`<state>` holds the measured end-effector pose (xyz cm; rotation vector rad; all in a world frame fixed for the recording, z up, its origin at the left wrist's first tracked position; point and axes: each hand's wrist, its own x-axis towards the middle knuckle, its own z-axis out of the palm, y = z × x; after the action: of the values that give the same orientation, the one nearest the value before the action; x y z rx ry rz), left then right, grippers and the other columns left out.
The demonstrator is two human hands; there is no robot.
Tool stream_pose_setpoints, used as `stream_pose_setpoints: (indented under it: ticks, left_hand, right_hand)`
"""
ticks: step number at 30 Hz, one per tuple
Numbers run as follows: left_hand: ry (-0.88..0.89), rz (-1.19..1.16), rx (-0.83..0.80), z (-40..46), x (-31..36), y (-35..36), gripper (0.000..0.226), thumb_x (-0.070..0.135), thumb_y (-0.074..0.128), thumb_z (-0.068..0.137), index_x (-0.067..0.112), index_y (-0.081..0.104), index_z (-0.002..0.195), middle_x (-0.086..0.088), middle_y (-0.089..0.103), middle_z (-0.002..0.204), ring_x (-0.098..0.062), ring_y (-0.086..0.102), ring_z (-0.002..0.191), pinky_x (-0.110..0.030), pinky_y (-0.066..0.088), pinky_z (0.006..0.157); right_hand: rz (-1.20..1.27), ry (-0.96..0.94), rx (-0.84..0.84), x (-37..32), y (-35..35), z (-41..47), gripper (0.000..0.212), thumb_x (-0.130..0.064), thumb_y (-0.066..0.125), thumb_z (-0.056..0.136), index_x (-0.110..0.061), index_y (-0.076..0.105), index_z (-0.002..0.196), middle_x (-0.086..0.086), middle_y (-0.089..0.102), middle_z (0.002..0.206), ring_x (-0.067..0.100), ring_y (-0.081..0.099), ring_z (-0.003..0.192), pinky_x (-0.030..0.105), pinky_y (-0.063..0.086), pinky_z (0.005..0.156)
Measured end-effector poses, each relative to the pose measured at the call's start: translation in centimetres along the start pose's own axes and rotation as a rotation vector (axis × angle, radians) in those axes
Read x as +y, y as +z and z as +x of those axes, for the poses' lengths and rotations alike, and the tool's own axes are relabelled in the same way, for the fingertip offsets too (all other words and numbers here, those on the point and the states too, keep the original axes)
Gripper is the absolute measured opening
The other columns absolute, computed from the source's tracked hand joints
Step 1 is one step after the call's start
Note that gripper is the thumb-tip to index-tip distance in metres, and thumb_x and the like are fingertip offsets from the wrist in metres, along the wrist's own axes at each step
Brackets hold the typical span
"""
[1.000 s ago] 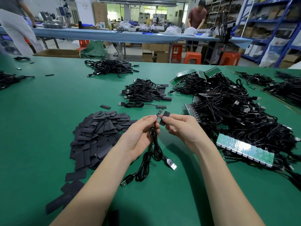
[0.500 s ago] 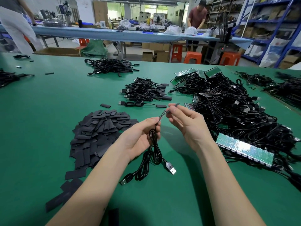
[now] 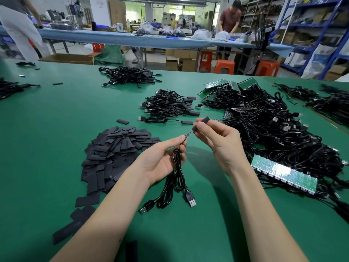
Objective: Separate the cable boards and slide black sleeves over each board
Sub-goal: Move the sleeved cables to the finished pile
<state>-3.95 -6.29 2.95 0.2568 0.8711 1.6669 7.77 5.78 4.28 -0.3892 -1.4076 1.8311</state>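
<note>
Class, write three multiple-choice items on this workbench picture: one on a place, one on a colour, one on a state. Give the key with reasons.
1. The heap of loose black sleeves lies:
A. left of the hands
B. right of the hands
C. on the far bench

2. The table is:
A. blue
B. green
C. grey

3. The sleeve pinched by the right hand is:
A. fully over the board
B. partly on the board
C. lying on the table

Key: A, the heap sits beside the left hand; B, the surface is green; B, bare board shows between the hands.
</note>
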Motion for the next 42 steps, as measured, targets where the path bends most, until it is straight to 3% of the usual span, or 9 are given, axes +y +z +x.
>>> stream_pose_setpoints:
  ticks: [4,12,29,35,38,42]
  left_hand:
    - [0.001,0.025,0.010,-0.1,0.2,-0.2,0.004,0.010,0.076,0.075,0.007,0.076,0.072,-0.004,0.066,0.078,-0.008,0.060,0.057,-0.022,0.054,0.055]
    - [-0.013,0.239,-0.061,-0.9,1.3,-0.7,0.004,0.007,0.071,0.075,0.007,0.074,0.078,-0.003,0.065,0.072,-0.008,0.060,0.057,-0.021,0.056,0.058]
    - [-0.027,0.029,-0.051,-0.5,1.0,-0.8,0.003,0.009,0.075,0.076,0.007,0.077,0.073,-0.004,0.067,0.078,-0.007,0.060,0.057,-0.022,0.054,0.056]
    - [-0.022,0.060,-0.055,-0.5,1.1,-0.8,0.005,0.010,0.076,0.074,0.008,0.080,0.077,-0.002,0.068,0.077,-0.006,0.061,0.057,-0.021,0.054,0.056]
    - [0.048,0.143,-0.047,-0.4,1.3,-0.7,0.009,0.013,0.076,0.074,0.010,0.080,0.082,-0.001,0.069,0.078,-0.006,0.062,0.059,-0.021,0.055,0.057]
    - [0.364,0.494,0.093,0.0,1.1,-0.6,0.020,0.016,0.080,0.079,0.011,0.071,0.096,-0.007,0.074,0.084,-0.016,0.071,0.074,-0.023,0.058,0.069]
  right_hand:
    - [-0.036,0.016,-0.025,-0.1,0.0,-0.1,0.025,-0.020,0.081,0.069,-0.009,0.080,0.091,0.008,0.077,0.092,0.016,0.072,0.088,0.023,0.057,0.082]
    - [0.021,0.271,-0.233,-1.1,-1.5,-0.5,0.014,-0.013,0.073,0.075,-0.010,0.082,0.084,0.004,0.077,0.091,0.009,0.072,0.084,0.016,0.056,0.076]
    - [0.038,0.052,-0.157,-0.2,0.3,-0.6,0.016,-0.011,0.078,0.071,-0.013,0.081,0.087,0.010,0.077,0.093,0.015,0.073,0.088,0.022,0.057,0.081]
    - [-0.012,0.093,-0.198,0.3,0.5,-0.7,0.019,-0.014,0.081,0.069,-0.014,0.082,0.088,0.013,0.078,0.094,0.018,0.074,0.086,0.022,0.057,0.079]
    - [0.035,0.116,-0.172,0.6,0.7,-0.7,0.018,-0.012,0.080,0.069,-0.012,0.081,0.087,0.013,0.077,0.093,0.017,0.073,0.085,0.020,0.057,0.078]
    - [0.085,0.129,-0.079,0.6,0.6,-0.6,0.017,-0.012,0.080,0.067,-0.010,0.080,0.083,0.013,0.077,0.089,0.016,0.073,0.082,0.019,0.057,0.076]
